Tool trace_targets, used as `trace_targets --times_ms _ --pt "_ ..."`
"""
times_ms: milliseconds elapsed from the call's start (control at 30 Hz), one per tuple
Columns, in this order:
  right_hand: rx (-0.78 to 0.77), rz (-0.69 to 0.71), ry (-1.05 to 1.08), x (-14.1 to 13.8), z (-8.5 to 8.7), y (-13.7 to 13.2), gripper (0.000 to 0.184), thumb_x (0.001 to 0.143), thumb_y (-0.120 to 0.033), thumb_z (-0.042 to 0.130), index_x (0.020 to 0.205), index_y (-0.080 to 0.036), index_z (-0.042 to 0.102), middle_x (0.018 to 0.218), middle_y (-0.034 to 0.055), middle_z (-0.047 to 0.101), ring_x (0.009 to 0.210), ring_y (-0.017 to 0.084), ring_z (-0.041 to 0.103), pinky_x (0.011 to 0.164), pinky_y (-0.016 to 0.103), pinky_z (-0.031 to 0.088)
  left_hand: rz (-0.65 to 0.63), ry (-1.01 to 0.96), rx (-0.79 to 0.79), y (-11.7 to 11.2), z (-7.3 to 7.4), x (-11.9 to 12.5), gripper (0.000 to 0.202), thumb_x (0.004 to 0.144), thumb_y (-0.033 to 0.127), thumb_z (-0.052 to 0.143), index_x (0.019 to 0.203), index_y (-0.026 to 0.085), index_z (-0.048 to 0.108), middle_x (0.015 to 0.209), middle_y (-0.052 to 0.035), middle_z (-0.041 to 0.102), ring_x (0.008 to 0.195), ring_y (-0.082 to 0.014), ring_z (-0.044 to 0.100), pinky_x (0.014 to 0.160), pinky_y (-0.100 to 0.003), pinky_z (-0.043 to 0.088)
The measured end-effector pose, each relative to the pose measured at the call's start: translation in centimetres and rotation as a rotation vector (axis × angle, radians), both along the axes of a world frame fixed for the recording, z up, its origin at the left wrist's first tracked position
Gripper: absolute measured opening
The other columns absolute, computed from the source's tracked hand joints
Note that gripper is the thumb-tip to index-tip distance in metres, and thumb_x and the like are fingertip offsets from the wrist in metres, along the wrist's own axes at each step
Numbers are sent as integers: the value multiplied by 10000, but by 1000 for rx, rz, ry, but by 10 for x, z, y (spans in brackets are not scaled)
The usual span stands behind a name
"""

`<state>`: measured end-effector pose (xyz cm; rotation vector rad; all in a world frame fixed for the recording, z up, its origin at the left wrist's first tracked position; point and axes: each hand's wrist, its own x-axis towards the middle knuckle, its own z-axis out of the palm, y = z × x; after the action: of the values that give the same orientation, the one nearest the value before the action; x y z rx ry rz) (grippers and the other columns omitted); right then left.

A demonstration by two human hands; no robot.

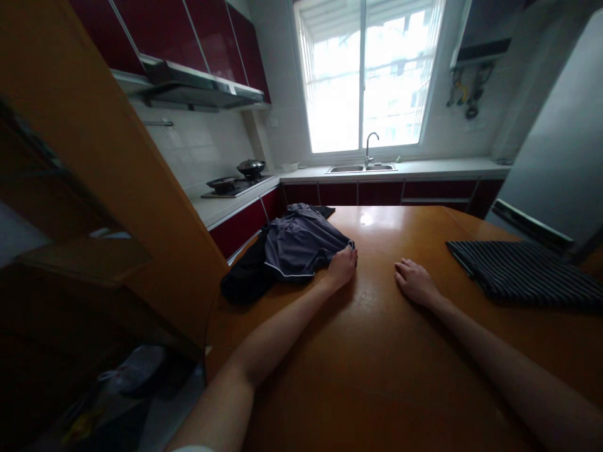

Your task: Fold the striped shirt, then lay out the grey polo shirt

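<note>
A grey pair of shorts (pixel 301 242) with white piping lies crumpled on the left side of the wooden table (pixel 377 351). Black cloth (pixel 247 273) shows beneath and beside it. My left hand (pixel 343 266) is closed on the right-hand edge of the grey garment, its fingertips partly hidden. My right hand (pixel 417 281) rests palm down on the tabletop, fingers stretched out and nothing in them. Farther right lies a folded black garment with pale stripes (pixel 522 273), apart from my right hand.
A wooden partition with shelves (pixel 155 182) rises close by the table's left edge. Beyond the table run a counter with a sink (pixel 360 168) and a stove (pixel 240 186) bearing two pans. A large grey appliance (pixel 556 144) stands at the right.
</note>
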<state>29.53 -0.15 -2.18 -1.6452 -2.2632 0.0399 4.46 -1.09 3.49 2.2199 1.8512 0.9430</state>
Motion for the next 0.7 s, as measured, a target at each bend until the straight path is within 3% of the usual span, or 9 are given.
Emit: trace_targets --times_ms 167,333,433,567,633,700 --pt "0 -7 28 -1 -1 0 452 969 -317 453 1327 -109 632 1467 206 522 1369 324 467 1135 445 334 -166 -29 -17 -16 1 23 329 1053 347 376 878 180 599 830 -90 696 765 -206 668 697 -278 432" --pt "0 4 55 -1 -2 2 414 963 -304 454 1295 -148 646 1470 181 527 1374 307 459 1132 446 325 -514 -131 -104 -36 3 46 352 1024 407 411 780 185 533 739 4 598 682 -137 538 654 -245 388" --pt "-2 18 153 1 -2 4 387 946 -241 451 1267 -172 657 1412 149 590 1328 280 508 1105 409 356 -616 -282 -160 -43 6 55 434 998 511 404 738 179 505 703 23 531 663 -123 469 612 -239 360" --pt "-18 -14 363 2 0 4 411 956 -217 406 1276 -141 652 1328 143 655 1219 253 598 1054 359 413 -538 -561 -177 -37 24 44 494 935 617 460 733 170 515 672 27 490 622 -114 432 562 -232 343" --pt "-23 -47 412 1 1 3 421 959 -228 406 1278 -104 651 1314 156 663 1200 266 612 1046 366 429 -427 -730 -129 -29 40 20 485 893 625 530 731 168 530 664 27 499 617 -113 451 566 -226 369" --pt "-18 -55 413 -1 3 1 416 955 -233 425 1264 -86 660 1299 166 670 1194 281 616 1045 382 433 -270 -944 -2 -19 57 -19 434 851 591 605 762 169 557 683 26 531 637 -118 492 610 -226 425"
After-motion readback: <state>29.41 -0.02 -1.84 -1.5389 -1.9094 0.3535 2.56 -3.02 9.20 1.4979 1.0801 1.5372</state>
